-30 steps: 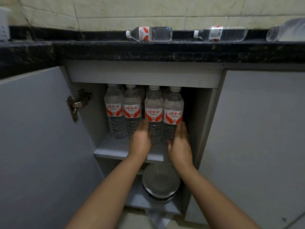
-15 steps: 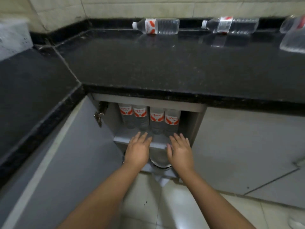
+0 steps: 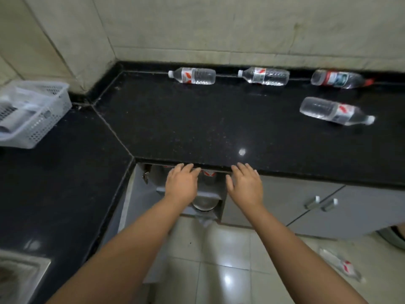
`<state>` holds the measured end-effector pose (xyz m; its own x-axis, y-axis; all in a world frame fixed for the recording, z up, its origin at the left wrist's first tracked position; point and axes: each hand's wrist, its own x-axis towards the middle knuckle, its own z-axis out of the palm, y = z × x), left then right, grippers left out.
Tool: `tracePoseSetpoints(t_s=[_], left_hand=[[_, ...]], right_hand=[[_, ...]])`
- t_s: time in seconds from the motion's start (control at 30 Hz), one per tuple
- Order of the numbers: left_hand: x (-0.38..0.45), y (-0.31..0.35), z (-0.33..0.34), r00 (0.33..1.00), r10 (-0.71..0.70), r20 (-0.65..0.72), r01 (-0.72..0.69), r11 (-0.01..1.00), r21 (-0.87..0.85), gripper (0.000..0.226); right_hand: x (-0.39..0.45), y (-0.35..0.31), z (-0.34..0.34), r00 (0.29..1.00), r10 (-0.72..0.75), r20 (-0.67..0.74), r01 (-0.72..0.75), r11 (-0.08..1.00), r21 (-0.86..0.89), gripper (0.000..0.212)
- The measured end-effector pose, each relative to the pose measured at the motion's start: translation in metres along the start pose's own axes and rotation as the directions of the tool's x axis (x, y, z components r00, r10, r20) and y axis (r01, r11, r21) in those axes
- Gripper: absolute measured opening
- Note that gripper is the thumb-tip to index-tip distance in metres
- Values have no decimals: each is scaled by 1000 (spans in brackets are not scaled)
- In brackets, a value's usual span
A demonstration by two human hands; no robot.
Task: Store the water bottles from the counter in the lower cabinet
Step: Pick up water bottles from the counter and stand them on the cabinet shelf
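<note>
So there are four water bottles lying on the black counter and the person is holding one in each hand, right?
Not quite. Four bottles do lie on the black counter, the nearest one at the right. But the head view shows the left hand and right hand empty, fingers spread by the counter's front edge.

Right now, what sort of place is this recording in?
Likely a home kitchen: a black stone counter along a tiled wall, grey lower cabinets, and a sink at the lower left corner.

Counter [image 3: 197, 128] glossy black speckled stone; bottles [image 3: 192, 76] clear plastic; basket [image 3: 41, 119] white perforated plastic
</note>
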<state>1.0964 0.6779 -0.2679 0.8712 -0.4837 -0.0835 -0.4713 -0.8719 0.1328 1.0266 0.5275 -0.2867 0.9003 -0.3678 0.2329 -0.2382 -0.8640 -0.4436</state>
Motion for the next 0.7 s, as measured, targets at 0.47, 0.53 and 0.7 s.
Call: tracePoseSetpoints(t_s=[0.47, 0.53, 0.7], left_hand=[[139, 63, -106, 955, -206, -215, 175, 973, -153, 44], [174, 51, -111, 948, -218, -234, 190, 972, -136, 44], [270, 13, -104, 957, -185, -224, 161, 979, -121, 44]], right_hand=[[189, 51, -123, 984, -122, -128, 97, 978, -185, 41], [226, 58, -121, 983, -129, -127, 98, 969, -225, 38], [314, 73, -90, 996, -52, -73, 25, 946, -323, 34]])
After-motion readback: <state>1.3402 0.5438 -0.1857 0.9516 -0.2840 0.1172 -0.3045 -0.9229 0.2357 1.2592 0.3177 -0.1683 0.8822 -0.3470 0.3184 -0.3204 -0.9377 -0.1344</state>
